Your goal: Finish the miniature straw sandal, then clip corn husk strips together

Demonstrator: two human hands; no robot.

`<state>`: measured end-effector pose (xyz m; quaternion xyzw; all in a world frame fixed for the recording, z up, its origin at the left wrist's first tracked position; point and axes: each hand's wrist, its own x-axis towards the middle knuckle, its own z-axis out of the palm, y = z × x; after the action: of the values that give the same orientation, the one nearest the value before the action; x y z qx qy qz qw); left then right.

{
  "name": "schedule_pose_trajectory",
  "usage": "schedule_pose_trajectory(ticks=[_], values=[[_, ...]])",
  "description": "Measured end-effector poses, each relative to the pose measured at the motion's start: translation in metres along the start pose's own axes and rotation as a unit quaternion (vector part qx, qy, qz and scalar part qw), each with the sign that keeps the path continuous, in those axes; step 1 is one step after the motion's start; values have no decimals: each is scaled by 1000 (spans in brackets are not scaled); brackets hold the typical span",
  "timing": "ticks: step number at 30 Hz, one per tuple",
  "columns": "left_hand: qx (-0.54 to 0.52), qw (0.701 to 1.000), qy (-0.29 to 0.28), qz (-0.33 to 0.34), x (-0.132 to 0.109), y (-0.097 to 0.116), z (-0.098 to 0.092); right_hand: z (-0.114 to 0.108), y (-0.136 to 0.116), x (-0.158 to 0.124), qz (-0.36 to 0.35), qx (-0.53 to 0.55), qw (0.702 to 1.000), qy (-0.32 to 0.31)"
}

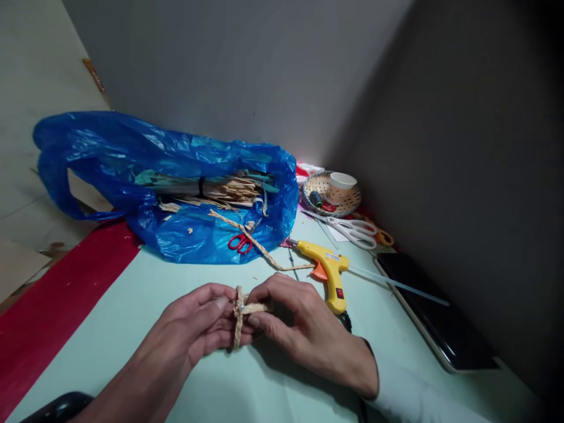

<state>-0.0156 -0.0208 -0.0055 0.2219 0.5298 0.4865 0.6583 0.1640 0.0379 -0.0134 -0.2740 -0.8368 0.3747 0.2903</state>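
Note:
Between my hands, just above the table, is a small cross of braided straw (238, 330) with a shiny pale bead (241, 307) where its strips meet. My left hand (200, 323) grips its left side, thumb on top and the other fingers underneath. From the right, my right hand (295, 314) pinches the sideways strip between thumb and fingers, hiding that end. Beyond my right hand lies a yellow hot glue gun (328, 261) with an orange trigger and a clear glue stick (396, 282) out of its back. A longer straw braid (259, 247) runs from the blue bag towards the gun.
A blue plastic bag (176, 244) with a tied straw bundle (211, 189) fills the back left. Red-handled scissors (240, 243) rest at its edge. Further right are white scissors (352, 229), a woven basket (348, 205) holding a white cup (342, 187), and a black tablet-like slab (436, 317).

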Motion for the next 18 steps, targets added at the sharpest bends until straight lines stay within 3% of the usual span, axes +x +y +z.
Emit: schedule_pose_trajectory(ticks=[4,11,18], values=[[0,1000,-13,-21,-1,-2,1,-1,1,-1,7,-8,1000,19],[45,998,-27,19,-1,-10,2,0,1,-3,40,26,999,19],[57,997,14,45,-1,-12,11,4,-2,-4,18,30,999,34]])
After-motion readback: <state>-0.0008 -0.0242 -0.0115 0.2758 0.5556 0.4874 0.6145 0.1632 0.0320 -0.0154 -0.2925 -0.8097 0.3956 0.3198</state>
